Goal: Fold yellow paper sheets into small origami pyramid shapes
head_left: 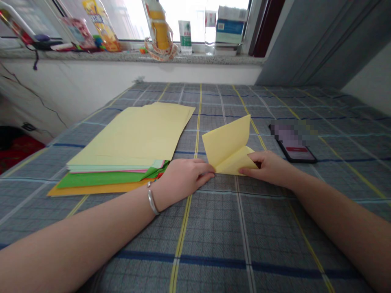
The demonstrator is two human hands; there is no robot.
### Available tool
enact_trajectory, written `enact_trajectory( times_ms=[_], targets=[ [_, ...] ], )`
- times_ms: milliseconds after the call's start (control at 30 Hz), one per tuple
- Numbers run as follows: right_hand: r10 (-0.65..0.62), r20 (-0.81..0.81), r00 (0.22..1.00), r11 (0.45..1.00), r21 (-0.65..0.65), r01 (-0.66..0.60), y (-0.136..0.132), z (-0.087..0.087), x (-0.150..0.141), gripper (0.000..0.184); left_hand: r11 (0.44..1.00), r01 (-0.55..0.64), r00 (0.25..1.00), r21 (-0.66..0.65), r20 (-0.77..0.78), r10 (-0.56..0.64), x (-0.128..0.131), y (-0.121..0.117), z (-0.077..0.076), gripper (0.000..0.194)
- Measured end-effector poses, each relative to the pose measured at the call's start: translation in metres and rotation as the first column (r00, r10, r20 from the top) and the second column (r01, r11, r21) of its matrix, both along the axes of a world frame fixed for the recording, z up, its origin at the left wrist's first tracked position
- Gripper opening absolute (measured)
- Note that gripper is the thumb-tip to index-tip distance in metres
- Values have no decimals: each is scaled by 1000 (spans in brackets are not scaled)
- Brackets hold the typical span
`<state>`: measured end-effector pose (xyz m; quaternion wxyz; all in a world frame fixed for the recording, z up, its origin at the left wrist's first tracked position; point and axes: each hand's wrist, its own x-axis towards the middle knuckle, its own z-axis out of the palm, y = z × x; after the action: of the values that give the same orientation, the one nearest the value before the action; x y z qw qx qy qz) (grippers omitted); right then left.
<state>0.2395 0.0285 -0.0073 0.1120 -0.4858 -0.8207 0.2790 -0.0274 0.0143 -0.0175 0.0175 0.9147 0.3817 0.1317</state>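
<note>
Clock centred on the yellow paper (226, 140): folded sheet, mid-cloth, one flap standing up at a tilt, other flap lower, crease between them. Right hand (269, 167) at 4 o'clock, grasping the lower flap's edge, thumb on the near side. Left hand (185, 177) at 8 o'clock, fingertips at the paper's near corner; can't tell if pinching or only pressing. Bracelet (152, 201) on left wrist.

Paper stack (131, 134) at 9 o'clock, apart from the folded sheet: yellow on top, pale green, pink, green and orange edges showing below. Left hand just beside the stack's near corner. Phone (295, 148) at 3 o'clock, lying flat beyond the right hand, part of it pixelated. Checked cloth (214, 228) under everything, grey with yellow, white and blue lines.

Windowsill (195, 59) at 12 o'clock, far side. On it: snack bag (102, 26) at 10, orange bottle (160, 32) and white-green tube (185, 36) at 11, boxes (230, 30) at 12. Grey curtain (314, 36) between 1 and 2.
</note>
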Motion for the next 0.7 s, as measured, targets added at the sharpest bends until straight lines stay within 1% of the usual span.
enact_trajectory(
  times_ms=[67, 133, 233, 300, 433, 567, 633, 700],
  targets=[
    [74, 1, 997, 997, 4, -74, 0, 0, 2, 24, 998, -27, 999, -59, -18, 26, 3, 0, -1, 24],
    [149, -9, 989, 989, 18, -149, 0, 1, 5, 16, 996, -58, 998, -67, -41, 55, 6, 0, 0, 25],
    [227, 19, 974, 971, 70, -228, -4, 6, 8, 13, 999, -29, 996, -20, -80, 27, 8, -1, 0, 28],
    [254, 66, 965, 958, 119, -261, -7, 9, 8, 12, 1000, 4, 994, 23, -109, -1, 8, -1, 0, 28],
    [263, 173, 949, 942, 165, -291, -14, 15, 7, 10, 998, 17, 991, 59, -137, -9, 7, 0, -2, 29],
    [265, 219, 939, 937, 169, -304, -16, 18, 6, 21, 999, 8, 990, 48, -142, -1, 8, 0, -1, 28],
    [216, 222, 951, 948, 186, -259, -14, 17, 6, 25, 999, 5, 989, 40, -149, 1, 8, 0, 0, 27],
    [131, 223, 966, 963, 203, -178, -12, 13, 4, 30, 999, 9, 987, 33, -159, -4, 7, 0, 2, 25]
  ],
)
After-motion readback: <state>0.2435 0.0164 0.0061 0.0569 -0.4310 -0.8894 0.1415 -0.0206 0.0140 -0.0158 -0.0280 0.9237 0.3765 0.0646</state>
